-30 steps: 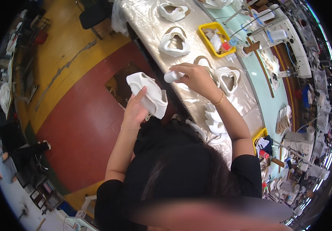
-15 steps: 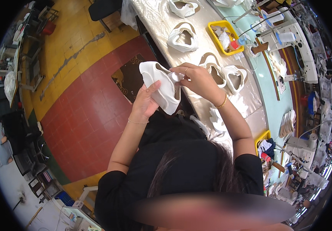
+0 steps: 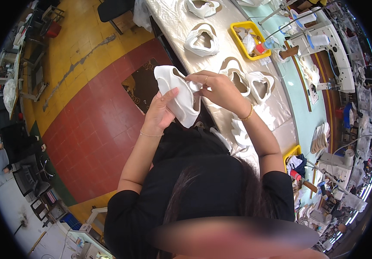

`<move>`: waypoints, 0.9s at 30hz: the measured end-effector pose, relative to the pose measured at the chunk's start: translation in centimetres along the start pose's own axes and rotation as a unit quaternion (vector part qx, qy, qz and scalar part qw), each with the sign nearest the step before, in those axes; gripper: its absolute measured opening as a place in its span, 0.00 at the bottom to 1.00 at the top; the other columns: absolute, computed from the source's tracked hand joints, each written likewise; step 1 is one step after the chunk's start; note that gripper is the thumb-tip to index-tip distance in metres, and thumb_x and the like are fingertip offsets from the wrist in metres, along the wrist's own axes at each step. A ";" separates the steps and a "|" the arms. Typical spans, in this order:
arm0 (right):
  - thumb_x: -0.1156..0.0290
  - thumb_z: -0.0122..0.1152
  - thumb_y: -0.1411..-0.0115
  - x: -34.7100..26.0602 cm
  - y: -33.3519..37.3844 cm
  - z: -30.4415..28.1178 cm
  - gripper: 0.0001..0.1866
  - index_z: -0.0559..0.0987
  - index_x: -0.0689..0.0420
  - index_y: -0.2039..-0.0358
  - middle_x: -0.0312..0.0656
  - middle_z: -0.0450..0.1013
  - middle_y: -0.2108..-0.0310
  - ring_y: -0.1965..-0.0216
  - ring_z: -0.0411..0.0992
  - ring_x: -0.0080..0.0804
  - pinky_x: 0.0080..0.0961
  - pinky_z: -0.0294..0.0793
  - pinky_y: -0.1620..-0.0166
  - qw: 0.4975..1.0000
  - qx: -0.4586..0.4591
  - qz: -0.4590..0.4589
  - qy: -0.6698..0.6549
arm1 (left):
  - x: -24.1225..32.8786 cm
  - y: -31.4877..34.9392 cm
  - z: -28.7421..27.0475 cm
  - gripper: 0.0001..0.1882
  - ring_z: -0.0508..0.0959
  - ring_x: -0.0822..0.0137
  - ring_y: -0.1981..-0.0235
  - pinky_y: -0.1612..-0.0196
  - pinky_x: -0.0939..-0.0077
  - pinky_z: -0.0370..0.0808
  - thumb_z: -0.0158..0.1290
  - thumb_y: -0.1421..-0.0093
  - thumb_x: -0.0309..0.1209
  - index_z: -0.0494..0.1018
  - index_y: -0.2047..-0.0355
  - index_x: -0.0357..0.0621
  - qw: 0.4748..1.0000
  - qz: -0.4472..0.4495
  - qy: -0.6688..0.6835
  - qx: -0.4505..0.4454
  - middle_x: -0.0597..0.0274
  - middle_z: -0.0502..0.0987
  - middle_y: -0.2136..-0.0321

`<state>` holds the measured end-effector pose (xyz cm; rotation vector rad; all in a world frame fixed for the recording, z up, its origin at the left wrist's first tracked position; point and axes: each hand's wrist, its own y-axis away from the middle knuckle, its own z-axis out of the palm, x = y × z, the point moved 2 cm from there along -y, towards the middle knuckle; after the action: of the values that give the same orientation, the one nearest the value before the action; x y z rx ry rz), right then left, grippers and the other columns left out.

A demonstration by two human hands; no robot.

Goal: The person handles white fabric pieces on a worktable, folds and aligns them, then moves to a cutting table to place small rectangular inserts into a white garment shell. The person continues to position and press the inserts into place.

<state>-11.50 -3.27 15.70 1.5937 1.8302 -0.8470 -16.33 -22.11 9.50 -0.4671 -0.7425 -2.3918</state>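
A white shoe upper is held up in front of me, off the left edge of the table. My left hand is closed on its near left side, with the thumb lying across the outer face. On the opposite side, my right hand pinches a small white flap at the upper's opening between thumb and fingers. The right fingertips are partly hidden there. On the table just beyond my right hand lie two more white uppers, one with a brown lining showing and another beside it.
More white uppers stand farther along the cloth-covered table. A yellow basket holds scraps and thread. Sewing machines line the right side. White pieces lie by my right forearm. A dark chair stands far left.
Both hands keep their grip on the shoe upper, with hardly any shift. The whole scene sits slightly farther left in the picture.
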 end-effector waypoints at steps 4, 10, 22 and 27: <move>0.80 0.66 0.51 0.0 0.2 0.0 0.26 0.80 0.51 0.49 0.41 0.77 0.52 0.66 0.78 0.36 0.30 0.78 0.59 1.000 0.013 -0.011 -0.008 | -0.1 -0.1 0.0 0.28 0.74 0.63 0.48 0.43 0.63 0.73 0.61 0.41 0.29 0.64 0.42 0.43 1.000 0.002 0.005 -0.001 0.61 0.73 0.50; 0.82 0.66 0.51 0.0 0.3 -0.1 0.27 0.79 0.50 0.48 0.40 0.76 0.50 0.62 0.78 0.35 0.29 0.79 0.57 1.000 0.012 0.001 -0.018 | -0.1 -0.1 0.8 0.28 0.74 0.62 0.47 0.41 0.62 0.72 0.60 0.41 0.27 0.63 0.41 0.40 0.999 0.007 0.023 -0.024 0.57 0.73 0.49; 0.82 0.65 0.51 -0.2 1.0 0.3 0.25 0.80 0.51 0.51 0.40 0.75 0.49 0.58 0.78 0.38 0.30 0.78 0.56 0.998 0.040 0.007 -0.042 | -1.0 -0.7 0.1 0.25 0.75 0.61 0.47 0.42 0.61 0.73 0.57 0.38 0.28 0.63 0.41 0.42 0.998 -0.025 0.031 -0.042 0.58 0.73 0.48; 0.82 0.67 0.51 -0.4 1.4 0.1 0.28 0.80 0.45 0.49 0.40 0.69 0.52 0.61 0.76 0.35 0.30 0.77 0.57 0.999 0.039 0.013 -0.030 | -0.6 -0.3 0.5 0.28 0.74 0.63 0.47 0.42 0.60 0.72 0.59 0.39 0.31 0.62 0.41 0.46 0.998 -0.039 0.027 -0.048 0.61 0.72 0.49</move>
<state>-10.07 -3.46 15.77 1.6186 1.7504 -0.9540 -15.98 -21.32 9.49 -0.4172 -0.6347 -2.5109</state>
